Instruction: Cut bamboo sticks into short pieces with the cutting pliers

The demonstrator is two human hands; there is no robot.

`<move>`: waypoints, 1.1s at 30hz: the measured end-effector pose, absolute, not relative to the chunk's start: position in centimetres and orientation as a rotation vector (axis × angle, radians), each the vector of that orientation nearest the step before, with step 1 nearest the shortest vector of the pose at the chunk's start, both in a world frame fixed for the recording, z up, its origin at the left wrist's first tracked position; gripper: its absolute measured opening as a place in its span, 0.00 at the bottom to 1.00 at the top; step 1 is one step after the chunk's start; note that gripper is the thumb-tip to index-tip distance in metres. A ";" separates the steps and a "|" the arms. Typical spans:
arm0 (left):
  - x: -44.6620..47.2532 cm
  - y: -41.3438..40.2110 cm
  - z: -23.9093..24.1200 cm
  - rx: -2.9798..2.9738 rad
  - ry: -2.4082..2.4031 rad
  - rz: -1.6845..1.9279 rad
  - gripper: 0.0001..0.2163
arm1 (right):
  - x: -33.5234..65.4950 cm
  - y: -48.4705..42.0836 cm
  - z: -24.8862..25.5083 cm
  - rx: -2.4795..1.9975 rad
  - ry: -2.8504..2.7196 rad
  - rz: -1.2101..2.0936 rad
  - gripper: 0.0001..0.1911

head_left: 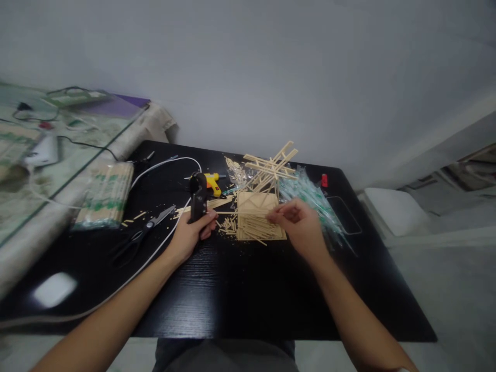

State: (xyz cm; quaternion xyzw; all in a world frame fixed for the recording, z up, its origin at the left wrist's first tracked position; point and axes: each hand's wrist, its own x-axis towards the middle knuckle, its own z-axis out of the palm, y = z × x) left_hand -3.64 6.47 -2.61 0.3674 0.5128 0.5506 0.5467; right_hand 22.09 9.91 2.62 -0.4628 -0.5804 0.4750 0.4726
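A thin wooden stick (pixel 228 212) runs level between my two hands, above the black table. My left hand (pixel 192 230) is closed, with thumb and fingers pinching the stick's left end. A black tool with a curved, hooked head (pixel 199 194) rises upright at this hand; whether the hand grips it as well I cannot tell. My right hand (pixel 296 223) pinches near the stick's right end. Beneath lies a square wooden board (pixel 251 200) with many loose sticks (pixel 253 227) on it. Just behind stands a frame of joined sticks (pixel 273 168).
A yellow glue gun (pixel 213 184) lies behind my left hand. Scissors (pixel 143 233) and a bagged bundle of sticks (pixel 106 194) are at left, near a white cable (pixel 155 253). Green-and-clear plastic wrapping (pixel 312 196) and a red object (pixel 324 180) lie at right.
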 end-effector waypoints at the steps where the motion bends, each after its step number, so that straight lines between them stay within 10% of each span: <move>1: -3.7 6.5 -2.7 0.875 1.239 1.336 0.14 | 22.4 9.4 1.9 -1.188 -1.487 1.167 0.20; 6: -4.0 6.6 -3.1 0.922 1.339 1.451 0.12 | 23.0 6.6 -2.1 -1.375 -1.894 0.992 0.06; 18: -4.5 6.6 -3.1 1.252 1.425 1.368 0.11 | 20.7 5.0 -5.3 -1.449 -2.426 0.292 0.22; 33: -2.7 5.3 1.8 1.885 1.511 1.084 0.10 | 22.3 2.3 -1.6 -1.070 -1.866 1.484 0.19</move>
